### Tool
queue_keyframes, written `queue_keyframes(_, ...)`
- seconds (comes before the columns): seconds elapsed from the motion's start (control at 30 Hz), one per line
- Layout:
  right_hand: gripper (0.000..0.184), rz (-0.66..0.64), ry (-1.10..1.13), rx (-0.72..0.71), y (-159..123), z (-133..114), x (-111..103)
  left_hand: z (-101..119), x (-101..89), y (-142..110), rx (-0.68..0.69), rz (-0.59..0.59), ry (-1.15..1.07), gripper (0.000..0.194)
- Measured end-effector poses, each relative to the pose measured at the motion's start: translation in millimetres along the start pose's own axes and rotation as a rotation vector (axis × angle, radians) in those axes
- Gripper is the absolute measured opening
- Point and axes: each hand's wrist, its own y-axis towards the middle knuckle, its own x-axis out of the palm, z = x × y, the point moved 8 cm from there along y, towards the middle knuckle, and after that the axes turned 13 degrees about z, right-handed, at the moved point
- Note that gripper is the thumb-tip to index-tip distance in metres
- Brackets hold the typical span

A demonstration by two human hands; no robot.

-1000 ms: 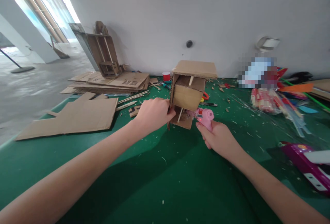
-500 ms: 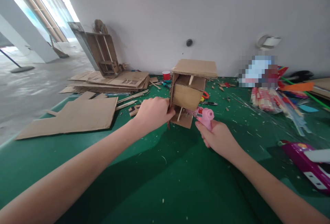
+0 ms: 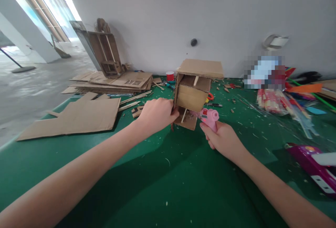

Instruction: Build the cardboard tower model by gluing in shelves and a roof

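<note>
My left hand (image 3: 159, 114) grips the left side of a cardboard box structure (image 3: 193, 97), its fingers partly hidden behind the edge. The structure is held tilted over the table, with a wide flap on top, a closed middle section and thin wooden sticks in its upper and lower gaps. Closed around the handle of a pink hot glue gun (image 3: 212, 116) is my right hand (image 3: 222, 135). The gun's nozzle points left into the lower gap, close to the lower stick; whether it touches the cardboard I cannot tell.
Flat cardboard pieces (image 3: 76, 116) and a cardboard stack (image 3: 112, 81) lie at left. A taller cardboard build (image 3: 106, 53) leans on the wall. Behind the structure are a red spool (image 3: 170, 76) and a cutter knife (image 3: 214, 105). Packaged sticks (image 3: 271, 100) and a purple device (image 3: 312, 165) sit at right.
Both hands, the box structure and the glue gun keep nearly the same positions. The whole view has shifted very slightly.
</note>
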Motion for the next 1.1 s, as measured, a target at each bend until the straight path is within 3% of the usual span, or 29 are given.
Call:
queue_keyframes(0.37, 0.042, -0.007, -0.022, 0.005, 1.5, 3.3, 2.8, 0.6, -0.4, -1.2, 0.001, 0.008, 0.003, 0.04)
queue_keyframes(0.7, 0.043, 0.072, -0.067, 0.004, 0.8, 2.2, -10.3, -2.5, -0.2, 1.1, 0.0, 0.012, -0.01, 0.039)
queue_keyframes(1.1, 0.043, 0.036, -0.057, 0.037, 3.8, 10.8, -8.5, -8.1, -1.0, 1.7, -0.035, 0.0, -0.038, 0.035)
